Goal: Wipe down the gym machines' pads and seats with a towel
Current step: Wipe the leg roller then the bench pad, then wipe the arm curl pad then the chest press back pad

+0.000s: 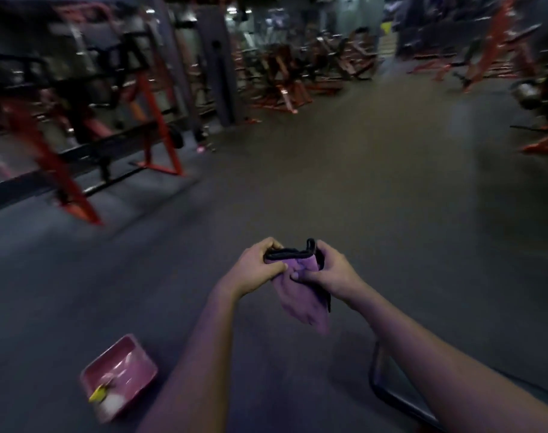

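Head view: left hand (260, 266) & right hand (324, 273) both grip a purple towel (301, 295) w/ black edging, held out front at mid-frame over the grey floor (375, 198). Left fingers curl over the top-left hem, right thumb pinches the cloth from the right; rest of towel hangs down between the wrists. Pink tub (118, 378) sits on floor lower left, sth yellow inside. Dark metal bar (391, 398) lower right. Orange-framed machine (88, 120) upper left, blurred; more machines (297, 73) far back.
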